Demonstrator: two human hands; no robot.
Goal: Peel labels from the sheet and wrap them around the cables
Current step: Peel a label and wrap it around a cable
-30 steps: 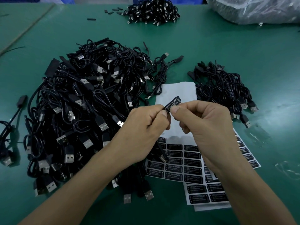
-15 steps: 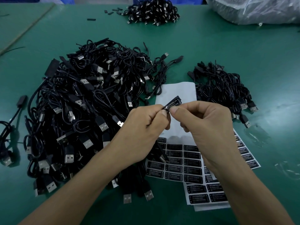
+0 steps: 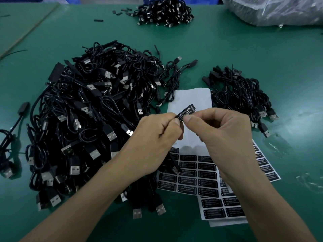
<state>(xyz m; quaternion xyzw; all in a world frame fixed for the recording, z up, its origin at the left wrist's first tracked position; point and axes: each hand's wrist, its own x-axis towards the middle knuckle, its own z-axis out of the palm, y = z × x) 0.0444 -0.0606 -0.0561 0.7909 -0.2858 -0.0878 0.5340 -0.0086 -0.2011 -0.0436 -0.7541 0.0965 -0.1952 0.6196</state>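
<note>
A black label (image 3: 186, 110) printed "LED CONTROLLER" sits between both hands above the label sheet (image 3: 190, 179). My left hand (image 3: 153, 144) grips the cable part under the label, fingers curled; its cable hangs down below the palm. My right hand (image 3: 225, 137) pinches the label's near edge with thumb and forefinger. The sheet's upper half is bare white backing (image 3: 189, 98); black labels fill the lower rows. More label sheets (image 3: 227, 206) lie under my right wrist.
A big heap of black USB cables (image 3: 90, 123) covers the green table left of my hands. A smaller cable bundle (image 3: 244, 96) lies at right, another pile (image 3: 166, 11) at the far edge. A clear plastic bag (image 3: 272, 9) sits at top right.
Both hands stay in place, pinching the label. The label has tilted slightly; the fingers have shifted a little along it.
</note>
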